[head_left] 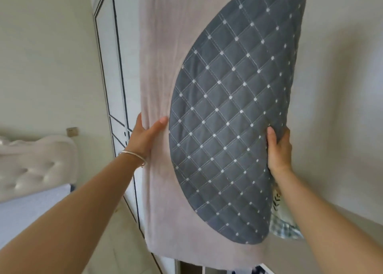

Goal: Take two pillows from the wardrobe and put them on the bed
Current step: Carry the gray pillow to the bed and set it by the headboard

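A large pillow [196,116] is held upright in the air in front of the white wardrobe [113,70], its pale beige cover set with a grey quilted half-oval patch stitched in white diamonds and dots. A second, patterned pillow [283,222] is partly seen behind its lower right edge. The bed [27,209] is seen low at the left.

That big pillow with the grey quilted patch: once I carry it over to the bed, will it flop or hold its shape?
The pillow probably holds its shape fairly well: held upright by its edges, it hangs flat without folding. It looks soft, since the left hand and right hand dent the fabric. Probably light, though bulky enough to block your view.
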`<state>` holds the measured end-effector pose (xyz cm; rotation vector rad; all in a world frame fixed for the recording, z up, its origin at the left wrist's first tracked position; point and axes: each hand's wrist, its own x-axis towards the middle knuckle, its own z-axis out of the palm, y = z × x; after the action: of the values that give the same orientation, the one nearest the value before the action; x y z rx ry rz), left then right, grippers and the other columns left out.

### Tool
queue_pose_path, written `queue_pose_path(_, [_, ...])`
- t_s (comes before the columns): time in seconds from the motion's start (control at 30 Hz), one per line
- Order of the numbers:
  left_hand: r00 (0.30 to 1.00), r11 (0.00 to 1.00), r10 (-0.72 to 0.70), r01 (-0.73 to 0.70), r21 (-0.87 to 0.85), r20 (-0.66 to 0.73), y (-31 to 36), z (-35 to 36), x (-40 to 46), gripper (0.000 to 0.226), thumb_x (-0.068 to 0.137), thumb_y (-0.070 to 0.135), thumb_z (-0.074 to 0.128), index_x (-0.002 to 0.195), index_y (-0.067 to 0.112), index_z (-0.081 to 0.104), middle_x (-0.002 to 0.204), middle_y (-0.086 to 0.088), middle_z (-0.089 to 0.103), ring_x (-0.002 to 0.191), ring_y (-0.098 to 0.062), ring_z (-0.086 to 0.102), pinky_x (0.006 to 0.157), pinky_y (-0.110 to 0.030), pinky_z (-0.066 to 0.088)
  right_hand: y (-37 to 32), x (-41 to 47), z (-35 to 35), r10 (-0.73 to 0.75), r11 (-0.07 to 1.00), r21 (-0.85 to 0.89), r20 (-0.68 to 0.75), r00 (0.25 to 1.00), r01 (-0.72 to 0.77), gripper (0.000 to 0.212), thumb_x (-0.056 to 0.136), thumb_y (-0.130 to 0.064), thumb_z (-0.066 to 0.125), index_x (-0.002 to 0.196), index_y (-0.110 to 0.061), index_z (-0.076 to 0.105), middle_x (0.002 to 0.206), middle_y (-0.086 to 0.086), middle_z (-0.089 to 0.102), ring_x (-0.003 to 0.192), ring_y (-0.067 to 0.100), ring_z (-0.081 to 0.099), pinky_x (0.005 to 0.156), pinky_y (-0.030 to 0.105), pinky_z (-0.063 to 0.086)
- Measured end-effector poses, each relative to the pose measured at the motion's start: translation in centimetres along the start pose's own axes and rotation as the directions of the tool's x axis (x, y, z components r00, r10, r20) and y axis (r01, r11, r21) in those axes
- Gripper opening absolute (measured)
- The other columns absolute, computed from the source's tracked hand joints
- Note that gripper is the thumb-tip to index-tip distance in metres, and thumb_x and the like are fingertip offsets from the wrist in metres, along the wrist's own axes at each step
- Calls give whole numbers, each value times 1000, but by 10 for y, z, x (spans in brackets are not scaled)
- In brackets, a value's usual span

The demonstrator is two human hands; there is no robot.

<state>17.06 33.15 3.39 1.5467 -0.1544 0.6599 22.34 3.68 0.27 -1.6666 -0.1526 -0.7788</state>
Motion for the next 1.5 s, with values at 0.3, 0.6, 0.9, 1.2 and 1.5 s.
queue_pose_path(0.3, [954,999,-31,36,13,-299,4,-101,-74,64,60,50,70,115,22,52,84,7,63,65,-1,62,56,-16,50,-33,-65,63,-112,987,132,179,978,89,88,69,-66,40,136,-10,35,132,12,52,118,26,51,89,20,34])
queue_pose_path(0.6, [825,982,-34,134,136,-565,-14,-200,-88,53,83,48,59,127,20,51,85,8,60,76,-8,58,68,-26,49,-38,-95,179,-147,974,212,346,927,75,57,90,-41,51,135,-11,37,131,5,51,108,9,46,81,7,33])
queue_pose_path(0.9, [683,960,-41,229,161,-729,-61,-338,-36,53,89,45,55,130,12,51,81,4,58,71,-12,57,69,-30,50,-40,-114,384,-95,982,186,588,804,-20,80,77,-63,42,142,-19,26,140,7,47,123,30,50,101,40,39])
queue_pose_path(1.2, [591,941,-87,312,127,-802,-119,-442,35,54,84,52,58,123,15,54,78,1,59,67,-15,57,64,-33,49,-25,-108,557,-87,978,198,689,719,-72,74,84,-57,49,143,-19,26,141,5,47,125,27,47,97,32,35])
queue_pose_path(1.5, [478,908,-135,410,84,-868,-205,-507,124,34,89,49,52,113,24,52,79,1,59,66,-13,57,50,-23,52,33,-88,731,-77,977,181,787,611,-109,77,80,-66,47,140,-20,31,136,4,52,120,27,51,100,38,40])
